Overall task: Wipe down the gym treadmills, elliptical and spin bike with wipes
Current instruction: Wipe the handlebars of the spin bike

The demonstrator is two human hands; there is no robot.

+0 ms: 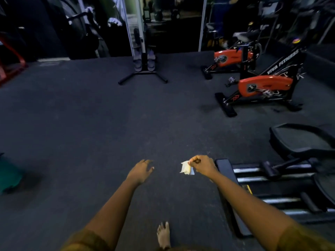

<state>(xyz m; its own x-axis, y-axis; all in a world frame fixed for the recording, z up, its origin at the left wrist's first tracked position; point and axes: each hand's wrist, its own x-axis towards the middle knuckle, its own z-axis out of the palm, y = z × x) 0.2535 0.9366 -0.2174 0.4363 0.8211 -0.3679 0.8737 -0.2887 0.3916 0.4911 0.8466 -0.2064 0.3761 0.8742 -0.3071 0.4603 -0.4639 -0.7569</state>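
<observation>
The right hand point(202, 165) pinches a crumpled white wipe point(186, 167) in curled fingers point(194, 161); the left hand point(142, 170) hangs relaxed, fingers loosely spread, above the dark floor point(90, 115).

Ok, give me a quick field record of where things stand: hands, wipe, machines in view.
right hand: pinches a crumpled white wipe, held above the floor
left hand: open, empty
wipe contact: touching no machine
elliptical: low right, beside the right arm
nearer spin bike: ahead, right, red and black
farther spin bike: behind it, by the mirror
bare foot: on the dark floor
</observation>
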